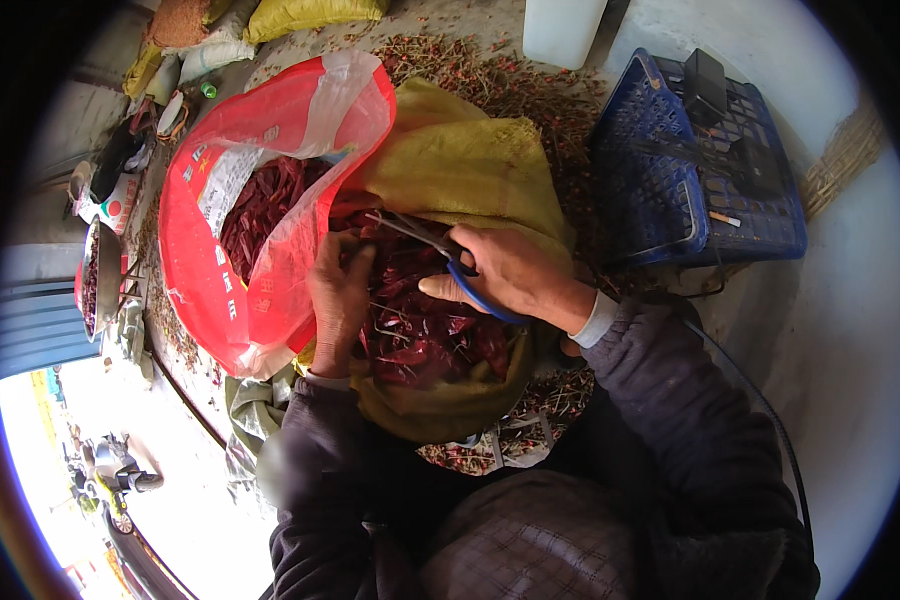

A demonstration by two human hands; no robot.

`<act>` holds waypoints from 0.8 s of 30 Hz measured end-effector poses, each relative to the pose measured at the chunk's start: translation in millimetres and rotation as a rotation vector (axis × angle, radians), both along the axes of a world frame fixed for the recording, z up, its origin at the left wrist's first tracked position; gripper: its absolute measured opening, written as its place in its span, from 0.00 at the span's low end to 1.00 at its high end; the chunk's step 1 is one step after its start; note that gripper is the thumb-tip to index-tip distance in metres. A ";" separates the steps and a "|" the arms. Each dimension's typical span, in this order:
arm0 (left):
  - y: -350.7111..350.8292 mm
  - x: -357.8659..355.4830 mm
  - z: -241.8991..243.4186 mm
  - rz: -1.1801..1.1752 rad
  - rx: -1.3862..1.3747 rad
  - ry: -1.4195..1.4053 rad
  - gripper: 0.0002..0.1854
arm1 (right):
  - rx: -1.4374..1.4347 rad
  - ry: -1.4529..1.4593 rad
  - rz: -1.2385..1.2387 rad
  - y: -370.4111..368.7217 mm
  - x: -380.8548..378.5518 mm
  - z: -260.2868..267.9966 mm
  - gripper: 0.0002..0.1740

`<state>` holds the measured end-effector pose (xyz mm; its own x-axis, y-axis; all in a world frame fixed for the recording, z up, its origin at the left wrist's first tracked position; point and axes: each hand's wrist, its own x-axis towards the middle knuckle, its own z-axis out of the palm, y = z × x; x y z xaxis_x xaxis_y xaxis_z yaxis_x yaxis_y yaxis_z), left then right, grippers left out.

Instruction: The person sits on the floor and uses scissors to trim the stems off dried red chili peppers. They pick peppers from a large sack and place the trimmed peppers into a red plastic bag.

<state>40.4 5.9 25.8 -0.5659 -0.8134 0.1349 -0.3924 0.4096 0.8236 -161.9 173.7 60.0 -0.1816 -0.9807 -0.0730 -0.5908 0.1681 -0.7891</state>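
My right hand (506, 274) holds scissors with blue handles (469, 289), their blades apart and pointing left towards my left hand. My left hand (343, 289) is at the left edge of an open yellow woven sack (461, 161), its fingers bent at the dried red chilies. Whether a chili is pinched between those fingertips cannot be told. Dark red dried chilies with pale stems (427, 345) fill the sack below both hands. To the left, a red and white plastic bag (270, 330) stands open, with more dried chilies (270, 210) inside.
A blue plastic basket (697, 217) with dark objects on it lies at the right, beside a white wall. Cut stems and chili bits (480, 75) litter the floor behind the sacks. A metal bowl (105, 277) is at the left, a white bin (562, 30) at the top.
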 end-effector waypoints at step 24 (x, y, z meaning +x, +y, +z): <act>7.6 -35.7 18.6 -0.063 0.557 0.223 0.06 | -0.197 -0.743 0.007 -7.9 11.7 -18.4 0.32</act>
<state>4.8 13.6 44.4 -0.6227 -0.7612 -0.1813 -0.1749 -0.0905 0.9804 -150.1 165.9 41.7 -0.1471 -0.9891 0.0030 0.1062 -0.0188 -0.9942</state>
